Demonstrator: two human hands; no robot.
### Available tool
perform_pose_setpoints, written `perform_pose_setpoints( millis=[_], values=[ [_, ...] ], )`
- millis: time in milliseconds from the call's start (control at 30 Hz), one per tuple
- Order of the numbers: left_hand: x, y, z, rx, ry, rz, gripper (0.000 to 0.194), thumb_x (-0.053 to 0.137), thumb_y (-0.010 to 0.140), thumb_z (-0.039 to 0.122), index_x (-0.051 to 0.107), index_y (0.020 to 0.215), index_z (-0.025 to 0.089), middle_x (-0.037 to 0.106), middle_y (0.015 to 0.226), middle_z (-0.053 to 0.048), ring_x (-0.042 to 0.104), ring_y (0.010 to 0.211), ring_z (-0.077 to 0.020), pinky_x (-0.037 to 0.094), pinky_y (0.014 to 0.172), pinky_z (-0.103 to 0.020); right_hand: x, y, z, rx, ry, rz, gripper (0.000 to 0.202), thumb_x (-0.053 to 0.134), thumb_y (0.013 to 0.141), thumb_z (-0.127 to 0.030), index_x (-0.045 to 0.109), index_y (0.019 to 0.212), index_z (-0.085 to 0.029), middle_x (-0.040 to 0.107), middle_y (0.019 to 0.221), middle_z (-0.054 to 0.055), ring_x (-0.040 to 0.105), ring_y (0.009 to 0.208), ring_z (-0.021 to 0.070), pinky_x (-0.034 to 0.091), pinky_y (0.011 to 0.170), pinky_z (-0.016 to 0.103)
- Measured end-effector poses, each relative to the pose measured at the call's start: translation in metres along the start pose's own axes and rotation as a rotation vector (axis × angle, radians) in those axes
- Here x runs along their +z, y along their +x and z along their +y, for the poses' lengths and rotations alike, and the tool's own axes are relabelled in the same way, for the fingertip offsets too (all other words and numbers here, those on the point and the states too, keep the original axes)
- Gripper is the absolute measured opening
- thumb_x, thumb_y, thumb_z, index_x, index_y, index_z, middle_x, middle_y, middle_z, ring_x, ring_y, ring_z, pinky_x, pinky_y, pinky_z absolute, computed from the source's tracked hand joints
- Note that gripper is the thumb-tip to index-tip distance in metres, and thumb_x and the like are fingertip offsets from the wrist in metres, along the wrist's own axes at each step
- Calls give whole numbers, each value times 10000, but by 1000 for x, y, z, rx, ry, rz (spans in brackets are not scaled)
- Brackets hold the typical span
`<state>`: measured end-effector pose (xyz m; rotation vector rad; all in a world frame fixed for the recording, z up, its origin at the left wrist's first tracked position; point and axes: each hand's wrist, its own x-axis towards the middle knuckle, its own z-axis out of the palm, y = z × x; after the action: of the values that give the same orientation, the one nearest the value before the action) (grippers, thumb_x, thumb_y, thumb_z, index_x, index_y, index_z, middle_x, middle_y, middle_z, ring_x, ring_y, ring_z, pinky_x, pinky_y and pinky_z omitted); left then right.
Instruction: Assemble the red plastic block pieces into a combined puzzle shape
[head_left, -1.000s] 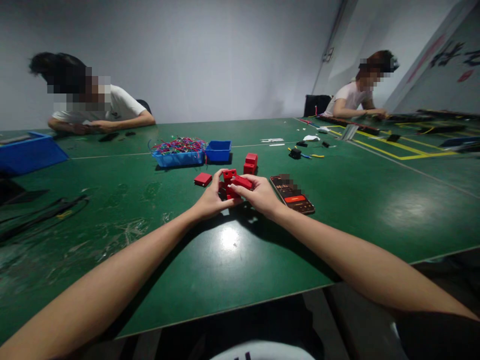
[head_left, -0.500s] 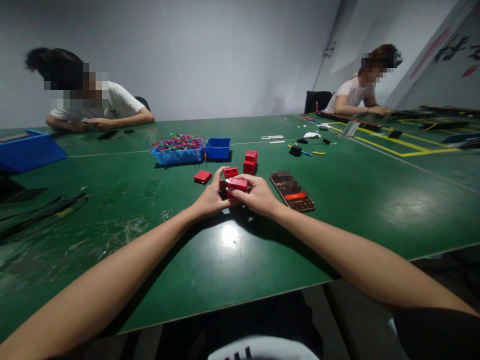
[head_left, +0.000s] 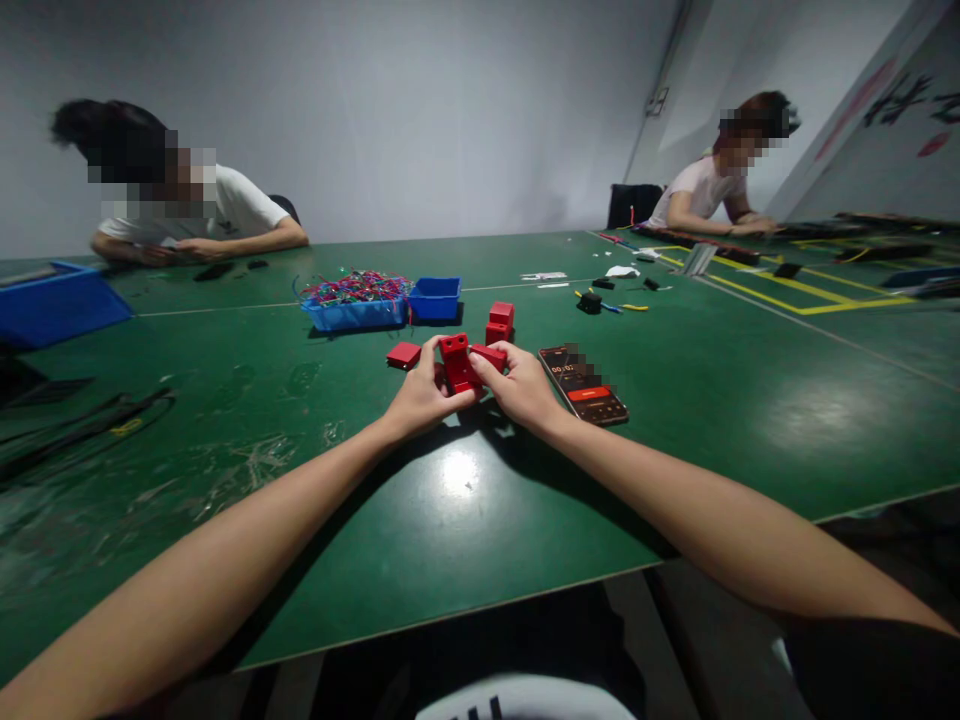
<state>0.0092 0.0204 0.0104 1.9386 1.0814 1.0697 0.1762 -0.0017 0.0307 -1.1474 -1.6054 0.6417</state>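
My left hand [head_left: 421,398] grips a red housing [head_left: 459,364] with two round holes at its top end and a hollow facing me. Just right of it, my right hand [head_left: 521,388] pinches a smaller red block [head_left: 491,355] between thumb and fingers. The two red parts are side by side, and whether they touch is hard to tell. Left of my hands a flat red piece [head_left: 403,355] lies on the green table [head_left: 420,540]. Behind them stand stacked red parts [head_left: 500,323].
A phone [head_left: 583,385] lies right of my right hand. Beyond are a blue bin of coloured wires [head_left: 356,312], a small blue bin [head_left: 436,299] and yellow-handled pliers [head_left: 634,307]. A large blue bin [head_left: 64,308] is far left. Two people sit across the table.
The smaller red block has moved right, off the front of the housing, with my right hand. The housing's hollow now shows in my left hand.
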Motion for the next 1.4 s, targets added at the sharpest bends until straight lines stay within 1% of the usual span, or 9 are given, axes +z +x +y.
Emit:
perform_pose_setpoints(
  millis=[100,267,367,467,600,800,1033,1200,1400],
  values=[
    [-1,-1,2,11,17,-11,829,755,662,321,298,1341,192,662,898,-37,634,642,-148,513,598,-254,-1,0,-1,-5,-25,-3,302,564,837,-439,631,822,-145,660,775,37,565,669,146,431,664,261],
    [-2,-3,4,29,49,-36,854,752,664,352,275,1357,204,671,938,-51,661,676,-165,528,626,-273,-1,0,-1,7,-28,-10,309,562,831,-451,605,760,-153,630,714,15,529,627,127,403,625,242],
    [-2,-3,5,57,103,-30,879,754,667,373,260,1375,206,678,934,-54,663,672,-171,521,626,-277,-2,-1,-3,13,-64,-13,317,561,828,-444,584,698,-156,597,649,1,505,594,118,379,597,236],
    [-2,-4,5,99,141,-26,897,757,666,358,249,1389,203,680,946,-61,664,686,-174,517,636,-277,-2,-1,-6,8,-92,-27,314,562,824,-428,581,669,-156,588,624,-1,501,585,116,367,583,233],
    [-2,-5,5,119,142,-27,913,755,664,320,231,1402,202,678,976,-69,668,714,-177,521,655,-280,-2,-2,-8,7,-99,-23,303,564,823,-421,590,679,-156,600,624,4,515,586,120,367,574,232],
    [-2,-4,5,131,146,-28,891,749,680,367,243,1392,197,683,937,-60,663,673,-173,518,620,-275,-3,-3,-8,-36,-124,-20,278,566,831,-406,621,731,-153,631,661,14,543,611,127,385,592,234],
    [-2,-4,4,126,149,-34,894,741,690,382,228,1395,186,684,955,-75,670,693,-181,524,628,-280,-2,-4,-9,-52,-164,-7,270,569,838,-399,644,758,-153,655,683,23,565,636,136,398,605,234],
    [-3,-4,5,130,153,-30,885,736,693,375,232,1395,184,680,972,-81,671,706,-180,527,646,-282,-3,-4,-9,-64,-171,-8,243,572,844,-378,659,802,-154,685,734,36,596,673,147,419,632,240],
    [-3,-4,4,143,148,-44,874,724,704,355,224,1403,198,679,965,-65,642,644,-151,499,590,-244,-4,-5,-11,-91,-192,-21,215,578,843,-355,676,865,-165,714,809,54,636,728,170,447,670,256]
  ],
)
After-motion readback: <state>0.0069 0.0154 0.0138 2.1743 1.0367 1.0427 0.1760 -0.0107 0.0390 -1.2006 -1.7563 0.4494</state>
